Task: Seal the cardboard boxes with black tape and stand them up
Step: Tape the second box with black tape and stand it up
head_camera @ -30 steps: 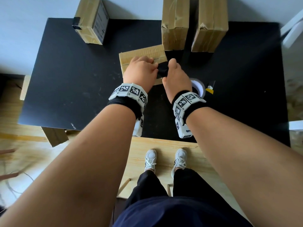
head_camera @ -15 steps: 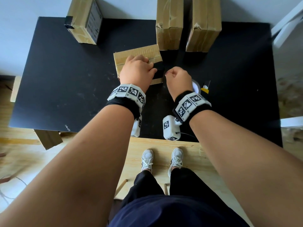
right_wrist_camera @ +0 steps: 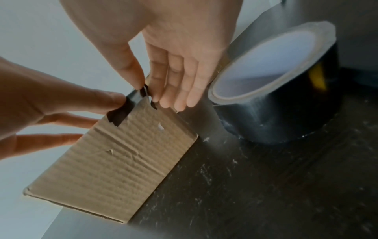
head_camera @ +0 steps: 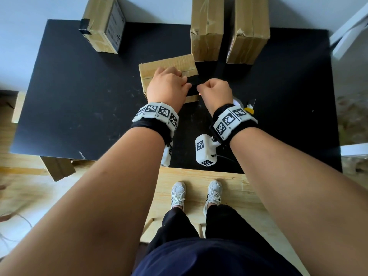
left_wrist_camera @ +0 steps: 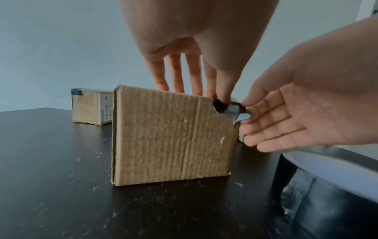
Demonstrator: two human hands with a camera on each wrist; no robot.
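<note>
**Black strip goes over the corner of a standing box**

A flat cardboard box point(left_wrist_camera: 171, 137) stands on edge near the middle of the black table point(head_camera: 79, 100), a short strip of black tape point(right_wrist_camera: 122, 111) folded over its upper right corner; part of the strip is stuck to the near face, and its free end hangs off the box's edge; the left hand point(head_camera: 167, 88) rests over the top of the box, fingers reaching down the far side and thumb pressing the tape onto the corner; the right hand point(head_camera: 216, 92) pinches the loose end between thumb and forefinger, its other fingers lying relaxed beside the box's side edge.

To finish well, the loose end probably needs pulling taut and wrapping round the edge before it is rubbed flat, since the stuck part already looks creased; the left thumb should likely keep its pressure so the strip does not peel back, and the box, narrow at the base, could tip if pulled sideways.

The roll of black tape point(right_wrist_camera: 276, 90) sits on the table just right of the box, a yellow cutter point(head_camera: 250, 108) beside it; a small box point(head_camera: 103, 24) with black tape on its corner stands at the far left, and two taller boxes point(head_camera: 207, 30) stand at the back, well apart from it.
</note>
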